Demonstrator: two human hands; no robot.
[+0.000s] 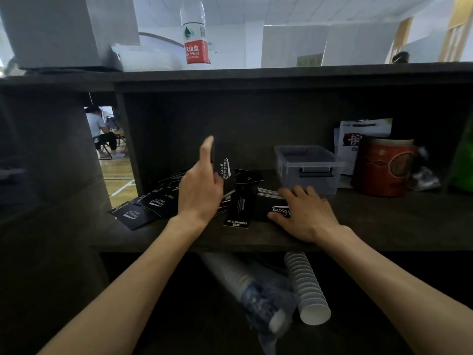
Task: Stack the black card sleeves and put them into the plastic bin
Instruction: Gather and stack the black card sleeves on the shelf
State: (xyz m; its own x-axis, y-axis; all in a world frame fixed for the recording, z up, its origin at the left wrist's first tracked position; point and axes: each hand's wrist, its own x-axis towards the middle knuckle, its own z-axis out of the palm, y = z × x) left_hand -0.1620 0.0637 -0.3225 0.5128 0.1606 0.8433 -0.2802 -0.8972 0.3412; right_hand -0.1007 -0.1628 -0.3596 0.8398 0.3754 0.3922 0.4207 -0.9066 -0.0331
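Head view, hands: you have two in view. Your left hand (201,190) holds one black sleeve (225,166) upright, thumb pinching its lower part and forefinger straight up along its left edge. Your right hand (304,213) lies flat, fingers spread and relaxed, pressing on a stack of sleeves (271,203) whose white edges show at its far side.

Sleeves, count: one is raised and one stack sits under your right palm. At least five loose sleeves (143,208) fan out to the left along the shelf (384,226), and about three more lie between your hands; the overlap and the dark stop you from counting exactly.

Bin, count: one clear plastic bin (308,167), lid off, stands at the back of the shelf just beyond your right fingertips; you cannot tell whether anything is inside.

Other things: one red tin (384,167) stands right of the bin, with one white packet (358,134) behind it. One water bottle (194,32) is on the top board. Two sleeves of paper cups (307,288) lie below.

Edges and room: the leftmost sleeve lies at the front-left corner of the shelf. A bare strip of shelf runs in front of the bin and tin. The top board hangs low above the bin.
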